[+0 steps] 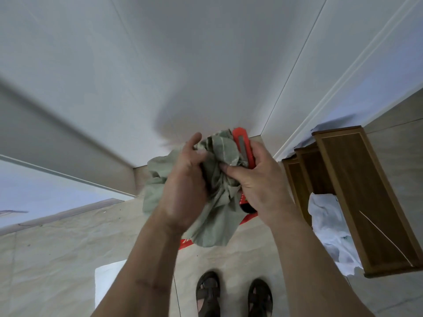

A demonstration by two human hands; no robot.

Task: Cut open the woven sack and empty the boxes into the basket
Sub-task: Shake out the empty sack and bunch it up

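**Sack bunched in both hands, knife still out**

At the far left there is only floor and wall, with a white sheet point(109, 284) lying on the floor near the person's feet. Moving in, the left hand point(183, 193) has its grip closed round a crumpled mass of the woven sack point(219, 197), fingers curled into the grey-green folds and thumb free above them. The sack is held up off the floor between the two hands, roughly chest-front in the view, its loose end hanging down toward the sandals point(233, 294).

It looks limp and empty, so my reading is that the cutting and tipping-out are done and the person is wadding up the spent sack. No boxes or basket can be made out; a red shape point(187, 243) shows beneath the sack, but I cannot tell what it is.

The right hand point(258, 186) pinches the sack's other side while also clamping the red utility knife point(245, 156) against the palm. The knife's long axis runs nearly upright in the view, its blade end pointing up and away from the person; whether the blade is extended I cannot tell.

The next move probably calls for retracting and setting down the knife before handling the fabric further.

At right, wooden frames point(357, 193) lean on the wall with white plastic point(329, 227) bunched inside.
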